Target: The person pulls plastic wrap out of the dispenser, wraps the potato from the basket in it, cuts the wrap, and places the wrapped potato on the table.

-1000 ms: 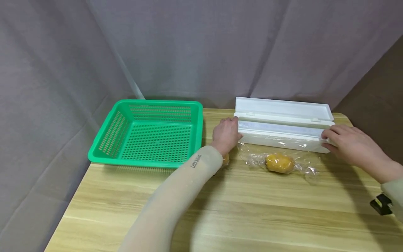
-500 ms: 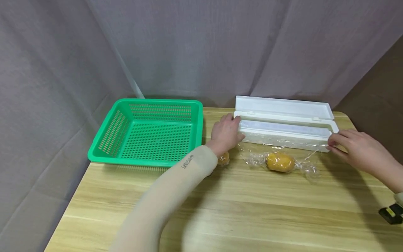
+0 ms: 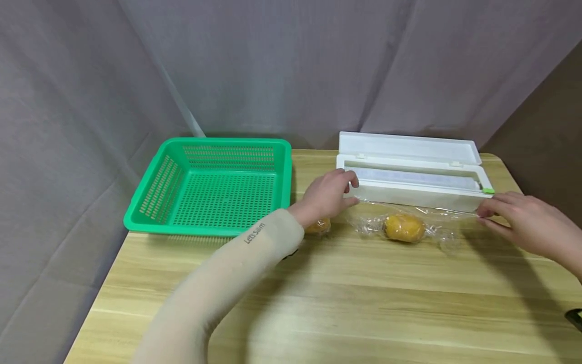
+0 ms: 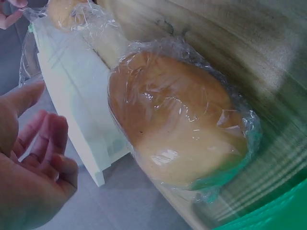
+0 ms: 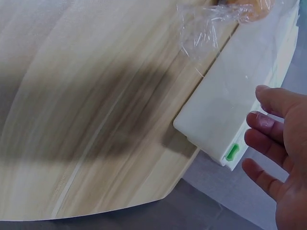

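Clear plastic wrap (image 3: 436,213) stretches in front of a white wrap dispenser (image 3: 409,196) with its lid raised. My right hand (image 3: 529,222) pinches the wrap's right corner, near the dispenser's green slider (image 3: 488,191). My left hand (image 3: 325,197) is at the other end, thumb and index finger apart, with the film's edge by the thumb tip. Under the film lies a yellow-orange, roundish fruit (image 3: 403,228), wrapped in plastic with twisted ends. A second wrapped fruit (image 4: 177,120) sits close to my left wrist, partly hidden by it in the head view.
A green plastic basket (image 3: 209,230) stands left of my left hand. The wooden table (image 3: 364,303) ends at a grey curtain (image 3: 273,65) behind the dispenser and basket.
My right hand has moved slightly right and away from the dispenser with the film, uncovering the green slider. My left hand's thumb and index finger have come away from the dispenser's left end.
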The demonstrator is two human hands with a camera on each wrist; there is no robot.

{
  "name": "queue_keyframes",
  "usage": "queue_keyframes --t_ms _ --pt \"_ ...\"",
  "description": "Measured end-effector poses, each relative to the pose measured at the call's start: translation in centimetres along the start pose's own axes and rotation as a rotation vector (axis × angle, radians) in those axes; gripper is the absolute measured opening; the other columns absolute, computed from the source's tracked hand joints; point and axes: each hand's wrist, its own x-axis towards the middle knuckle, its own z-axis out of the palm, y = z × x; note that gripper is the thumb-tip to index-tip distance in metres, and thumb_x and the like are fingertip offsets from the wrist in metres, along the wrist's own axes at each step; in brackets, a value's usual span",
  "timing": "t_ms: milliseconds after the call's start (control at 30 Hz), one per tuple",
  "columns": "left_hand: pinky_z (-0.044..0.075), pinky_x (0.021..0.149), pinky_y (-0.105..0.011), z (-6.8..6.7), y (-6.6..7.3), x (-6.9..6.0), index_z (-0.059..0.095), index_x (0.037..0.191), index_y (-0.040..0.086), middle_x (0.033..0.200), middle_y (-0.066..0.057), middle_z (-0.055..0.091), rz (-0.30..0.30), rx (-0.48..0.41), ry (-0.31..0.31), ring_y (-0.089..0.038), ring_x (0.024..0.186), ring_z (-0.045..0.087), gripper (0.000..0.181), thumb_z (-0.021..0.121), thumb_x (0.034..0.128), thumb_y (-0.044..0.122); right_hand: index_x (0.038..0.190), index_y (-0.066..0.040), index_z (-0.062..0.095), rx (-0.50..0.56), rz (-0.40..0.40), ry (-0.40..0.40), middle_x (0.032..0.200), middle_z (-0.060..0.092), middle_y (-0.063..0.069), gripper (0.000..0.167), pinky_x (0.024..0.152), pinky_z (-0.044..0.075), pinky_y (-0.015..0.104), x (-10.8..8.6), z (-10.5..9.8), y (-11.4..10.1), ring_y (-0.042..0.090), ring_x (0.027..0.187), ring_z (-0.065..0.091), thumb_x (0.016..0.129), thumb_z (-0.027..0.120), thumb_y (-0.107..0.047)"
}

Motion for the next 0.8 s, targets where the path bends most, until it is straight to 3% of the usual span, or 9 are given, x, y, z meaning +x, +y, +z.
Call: queue_keyframes --t_ms 133,333,467,667,800 --pt "0.05 0.089 -0.027 -0.1 0.1 -0.3 0.069 0.124 0.014 0.11 0.002 0.066 0.071 -0.027 -0.032 -0.011 0.101 0.061 0.028 0.075 0.1023 0.03 0.082 -0.02 0.069 0.0 -0.029 0.017 0.084 0.069 -0.006 0.077 0.064 0.05 0.036 -0.3 0.0 -0.4 0.024 0.075 0.065 0.105 0.016 -0.071" --pt "0.049 0.093 -0.027 0.0 0.4 -1.0 0.069 0.122 0.014 0.115 -0.002 0.067 0.166 -0.063 -0.076 -0.014 0.106 0.062 0.019 0.072 0.1039 0.02 0.079 -0.023 0.067 0.002 -0.055 0.03 0.084 0.064 -0.009 0.072 0.064 0.047 0.03 -0.9 0.2 -0.8 0.018 0.074 0.063 0.107 0.018 -0.068" --pt "0.048 0.094 -0.023 0.3 0.6 -1.4 0.069 0.115 0.014 0.111 0.002 0.068 0.216 -0.087 -0.106 -0.012 0.107 0.062 0.009 0.067 0.1059 0.013 0.079 -0.023 0.067 0.01 -0.067 0.02 0.083 0.063 -0.011 0.071 0.066 0.048 0.03 -1.4 0.7 -1.0 0.017 0.075 0.063 0.108 0.019 -0.067" --pt "0.049 0.088 -0.019 0.6 0.5 -1.7 0.066 0.102 0.013 0.1 0.003 0.068 0.25 -0.141 -0.135 -0.01 0.097 0.061 0.006 0.064 0.1059 0.008 0.08 -0.026 0.067 0.024 -0.052 -0.004 0.085 0.064 -0.012 0.068 0.063 0.047 0.026 -2.1 1.3 -1.2 0.011 0.075 0.06 0.107 0.021 -0.069" --pt "0.049 0.083 -0.02 0.6 0.4 -2.0 0.066 0.105 0.011 0.096 0.002 0.065 0.257 -0.141 -0.148 -0.01 0.09 0.059 0.005 0.063 0.1047 0.007 0.08 -0.027 0.067 0.043 -0.071 -0.013 0.085 0.062 -0.014 0.067 0.062 0.045 0.024 -2.4 1.6 -1.1 0.006 0.073 0.058 0.108 0.022 -0.067"
